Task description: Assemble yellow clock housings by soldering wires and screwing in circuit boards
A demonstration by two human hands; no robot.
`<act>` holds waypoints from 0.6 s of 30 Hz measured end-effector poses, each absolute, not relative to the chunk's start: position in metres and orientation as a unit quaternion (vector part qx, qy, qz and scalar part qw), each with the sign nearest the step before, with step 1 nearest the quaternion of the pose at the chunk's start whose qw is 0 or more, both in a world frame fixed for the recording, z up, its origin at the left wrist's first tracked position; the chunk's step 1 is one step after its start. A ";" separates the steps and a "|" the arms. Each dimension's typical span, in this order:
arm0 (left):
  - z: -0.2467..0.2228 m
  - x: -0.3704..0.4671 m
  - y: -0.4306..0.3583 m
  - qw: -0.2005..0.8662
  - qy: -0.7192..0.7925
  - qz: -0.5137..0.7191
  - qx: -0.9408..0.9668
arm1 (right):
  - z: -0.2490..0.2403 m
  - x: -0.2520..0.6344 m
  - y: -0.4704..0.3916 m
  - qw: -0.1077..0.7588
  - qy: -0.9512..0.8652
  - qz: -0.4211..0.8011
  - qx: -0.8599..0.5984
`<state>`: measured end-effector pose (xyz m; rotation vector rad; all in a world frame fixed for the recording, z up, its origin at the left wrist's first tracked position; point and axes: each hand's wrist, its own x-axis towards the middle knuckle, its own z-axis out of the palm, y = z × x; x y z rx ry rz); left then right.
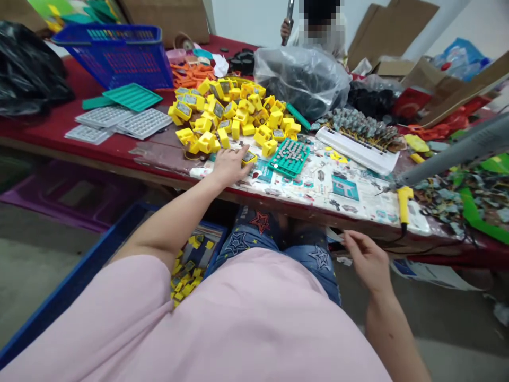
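Observation:
My left hand (pixel 230 165) is at the table's front edge, its fingers closed around a yellow plastic casing (pixel 249 157) with a grey face. Just beyond it lies a heap of similar yellow casings (pixel 238 114). To the right of that hand, a green tray (pixel 291 157) carries many small metal pieces. Below the table edge, my right hand (pixel 368 260) is pinched at the fingertips on a thin white piece (pixel 335 236), whose kind I cannot make out.
A yellow-handled soldering iron (pixel 404 204) lies at the right, under a grey tube (pixel 453 149). Behind it, a white rack (pixel 358 151) borders wired parts. Grey trays (pixel 145 123) and a blue basket (pixel 119 58) stand left. A blue crate (pixel 91 265) sits below. Another person (pixel 318 37) is opposite.

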<state>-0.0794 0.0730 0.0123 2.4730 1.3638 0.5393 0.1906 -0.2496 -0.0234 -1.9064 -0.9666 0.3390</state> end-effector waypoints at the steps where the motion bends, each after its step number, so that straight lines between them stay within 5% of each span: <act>1: 0.013 -0.080 0.070 0.224 0.458 0.238 0.827 | -0.022 0.184 -0.237 0.461 -0.414 0.152 -0.771; 4: 0.015 -0.084 0.059 0.580 0.364 0.368 0.629 | -0.020 0.168 -0.208 0.431 -0.475 0.183 -0.745; 8: 0.015 -0.078 0.057 0.814 0.314 0.345 0.347 | -0.017 0.152 -0.175 0.390 -0.534 0.202 -0.723; 14: 0.011 -0.068 0.081 0.913 0.256 0.305 0.089 | -0.005 0.121 -0.133 0.328 -0.651 0.147 -0.669; 18: 0.009 -0.075 0.083 0.932 0.218 0.278 0.077 | -0.021 0.112 -0.135 0.123 -0.727 0.272 -0.619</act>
